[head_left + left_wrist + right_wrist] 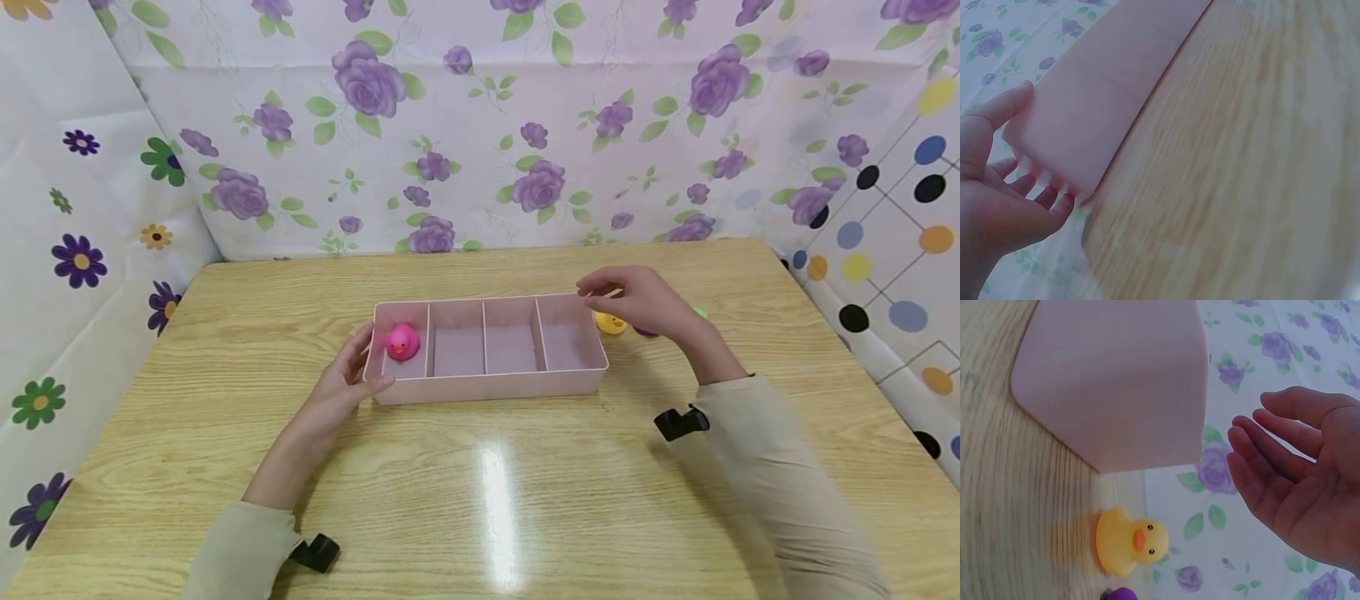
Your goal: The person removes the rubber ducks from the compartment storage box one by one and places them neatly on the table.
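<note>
Leftmost, a white cloth printed with purple, green and orange daisies [45, 325] hangs beside the pale wood-grain table [420, 492]. Next come a beige fabric sleeve [243, 550] and a small black wrist device [318, 553], both belonging to the left arm. The left hand [337, 392] grips the near left corner of a long pale-pink box with 4 compartments [487, 387], its thumb against the front wall and its fingers along the left end wall. In the 1st compartment from the left sits a bright-pink toy duck with an orange beak [402, 342], upright and facing the viewer; 3 dividers cross the box. Behind, a white cloth with purple roses and green leaves [465, 117] spans the back of the scene.

Just beyond the right end wall stands a yellow toy duck with an orange beak [611, 324], partly covered by the right hand [641, 298] in the head view. That hand hovers above, holding nothing, thumb and fingers apart and softly bent. Near the duck lies a purple object [646, 332], mostly hidden; farther right shows a sliver of a green object [701, 312]. At the far right hangs a white cloth with coloured dots joined by grey lines [885, 267].
</note>
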Demonstrator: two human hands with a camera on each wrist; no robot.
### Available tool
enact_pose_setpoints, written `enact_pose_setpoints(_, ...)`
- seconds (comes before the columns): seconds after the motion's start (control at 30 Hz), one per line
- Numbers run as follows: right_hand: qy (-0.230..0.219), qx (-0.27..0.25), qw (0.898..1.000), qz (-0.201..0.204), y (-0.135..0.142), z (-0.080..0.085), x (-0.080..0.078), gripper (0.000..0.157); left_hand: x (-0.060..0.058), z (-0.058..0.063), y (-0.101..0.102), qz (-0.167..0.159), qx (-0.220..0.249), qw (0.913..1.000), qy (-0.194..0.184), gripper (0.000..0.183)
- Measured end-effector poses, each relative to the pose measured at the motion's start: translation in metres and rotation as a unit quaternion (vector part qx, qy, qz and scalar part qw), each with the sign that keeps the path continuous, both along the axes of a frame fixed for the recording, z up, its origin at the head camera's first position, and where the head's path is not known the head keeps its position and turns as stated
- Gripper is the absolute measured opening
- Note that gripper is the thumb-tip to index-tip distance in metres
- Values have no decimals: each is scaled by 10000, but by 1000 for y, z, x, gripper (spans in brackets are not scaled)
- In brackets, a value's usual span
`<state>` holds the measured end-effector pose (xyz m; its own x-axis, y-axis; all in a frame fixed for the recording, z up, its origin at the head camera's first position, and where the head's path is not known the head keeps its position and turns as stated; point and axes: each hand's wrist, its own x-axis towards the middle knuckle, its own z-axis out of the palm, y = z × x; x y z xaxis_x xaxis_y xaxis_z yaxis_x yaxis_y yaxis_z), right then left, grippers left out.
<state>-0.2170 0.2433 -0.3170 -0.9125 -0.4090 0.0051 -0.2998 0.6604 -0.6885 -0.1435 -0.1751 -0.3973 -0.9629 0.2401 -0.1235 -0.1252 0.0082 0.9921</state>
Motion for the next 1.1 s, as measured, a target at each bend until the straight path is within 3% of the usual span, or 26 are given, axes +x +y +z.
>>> enact_pose_setpoints(0.4,221,-185,9989,379,-24,0,-5,27,0,-2,3,-11,-9,9999,107,82)
enact_pose_setpoints(1.1,480,-274,9954,782,-97,2,-9,24,-1,-1,-1,24,-56,9999,89,83)
